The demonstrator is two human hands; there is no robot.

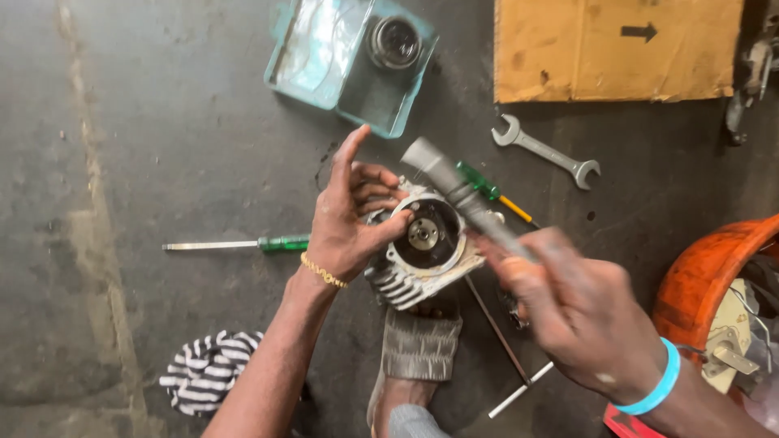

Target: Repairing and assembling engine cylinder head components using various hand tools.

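My left hand [350, 215] grips a grey finned engine cylinder head [418, 255] by its left side, thumb on the round rim, forefinger raised. The head shows a dark round opening with a metal hub in the middle. My right hand [578, 312], blurred, is closed around a grey metal bar-like tool [458, 193] that slants up and left over the head's upper right edge. A gold bracelet is on my left wrist, a blue band on my right.
On the dark concrete floor lie a green-handled screwdriver [243, 243], a second green screwdriver [487, 188], an open-ended spanner [545, 152], thin rods [499, 332], a teal tray [341, 57] with a round part, cardboard [617, 49], a striped cloth [207, 373], an orange tub [706, 280], my sandalled foot [418, 349].
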